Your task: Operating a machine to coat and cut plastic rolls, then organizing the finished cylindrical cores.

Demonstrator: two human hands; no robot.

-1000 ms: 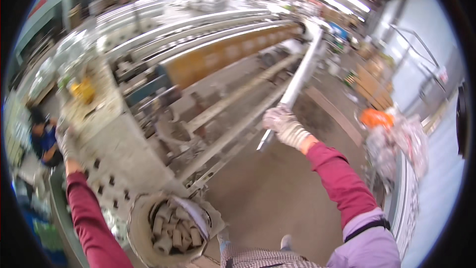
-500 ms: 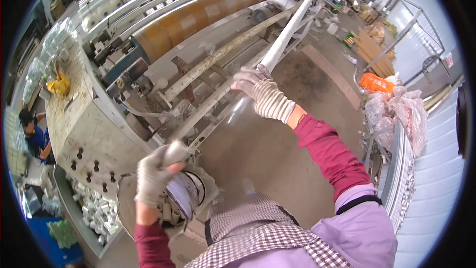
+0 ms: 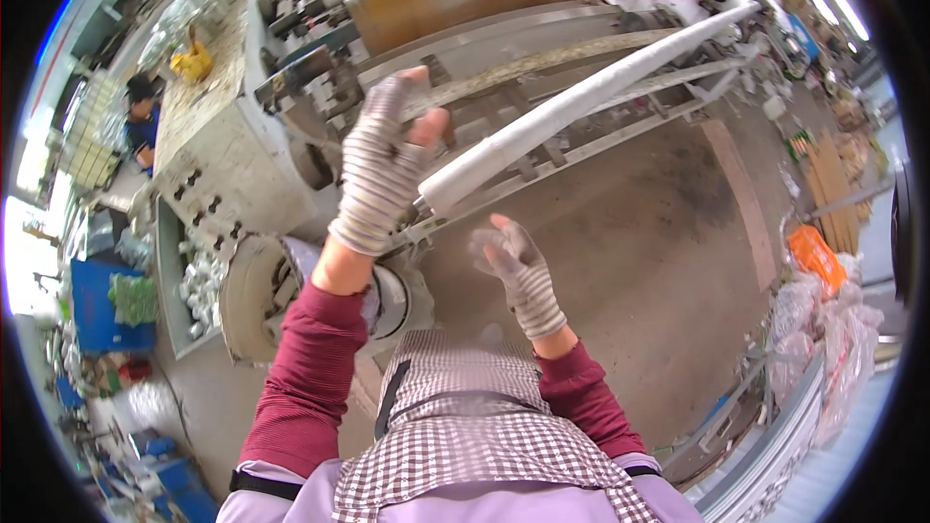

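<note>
Roll of smooth white material (image 3: 591, 108) aslant along the pale metal machine frame (image 3: 616, 141)

The roll lies along the frame's front edge, near end just beside the left hand (image 3: 386, 150), which wears a striped greyish knit glove; its far end reaches toward the frame's far right corner. The long axis slants from lower left up and away to the right. It looks stiff lengthwise and probably hefty, with a surface that could slip under gloves or dent if pinched; cradling it from below near the end, plus a second hold well along the body, seems best. The left hand is empty, thumb wide of the fingers; I cannot tell whether it touches the roll. The right hand (image 3: 511, 257), in a matching glove, is also empty, fingers loosely spread above the brown floor (image 3: 620, 252), apart from the roll.
</note>
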